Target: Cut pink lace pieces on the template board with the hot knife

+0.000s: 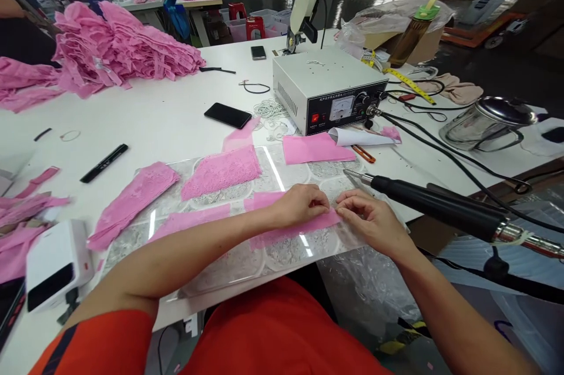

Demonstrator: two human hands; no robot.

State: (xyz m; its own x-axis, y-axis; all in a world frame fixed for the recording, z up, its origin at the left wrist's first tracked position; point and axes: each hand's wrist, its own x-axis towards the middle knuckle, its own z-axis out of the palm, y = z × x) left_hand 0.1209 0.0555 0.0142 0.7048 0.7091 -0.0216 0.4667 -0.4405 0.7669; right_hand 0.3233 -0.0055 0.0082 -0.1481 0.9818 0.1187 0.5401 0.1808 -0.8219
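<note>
Pink strip (268, 238): flat on clear lacy mat (286, 257), near edge of bench (167, 104); might crease or skew if tugged unevenly.
L hand (304, 206): pinching strip nr R end, afaict.
R hand (374, 219): ditto, fingertips on R end.
Pen tool (440, 204): pointing in just past R hand; could jab if reached over w/o looking.
Black cables (396, 121): might drag tool if snagged, imo.

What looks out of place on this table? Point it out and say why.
The white cord beside the metered control box looks untidy: it lies in a loose tangle, unlike the pink lace piece laid flat nearby. I see no clear spill or damage.
</note>
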